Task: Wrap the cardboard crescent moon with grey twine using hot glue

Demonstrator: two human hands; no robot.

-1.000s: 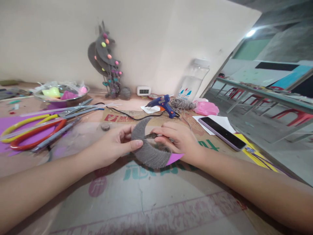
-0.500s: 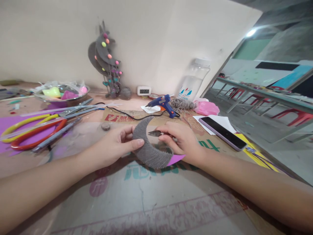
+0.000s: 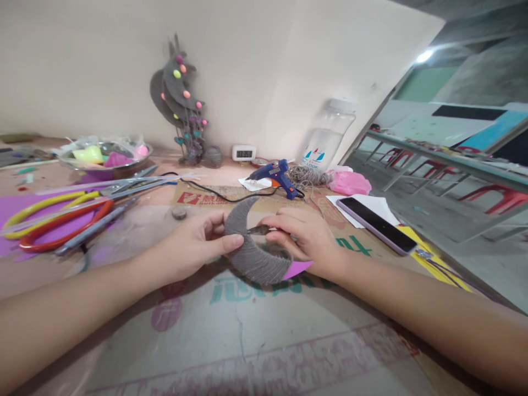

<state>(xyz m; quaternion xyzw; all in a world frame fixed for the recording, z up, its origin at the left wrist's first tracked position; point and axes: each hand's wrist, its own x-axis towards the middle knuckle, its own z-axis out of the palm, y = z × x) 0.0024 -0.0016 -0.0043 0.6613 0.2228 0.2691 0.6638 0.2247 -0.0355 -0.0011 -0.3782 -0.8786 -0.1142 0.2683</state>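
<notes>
A crescent wrapped in grey yarn is upright above the table, its bare purple tip pointing right. My left hand pinches the crescent's left side, thumb in front and fingers partly hidden behind it. Within the crescent's hollow, my right hand closes thumb and fingertips on a small dark pointed piece that looks like a wound bundle of yarn. The left end of that piece meets the crescent's inner edge. I cannot tell whether it passes behind.
Scissors with yellow and red handles lie left, near a metal bowl. Behind my hands are a blue glue gun with its cord, a yarn heap and a water bottle. A phone lies right.
The small dark piece has moved slightly left and down, so its tip now meets the crescent's inner edge. My left hand and the crescent have barely moved.
</notes>
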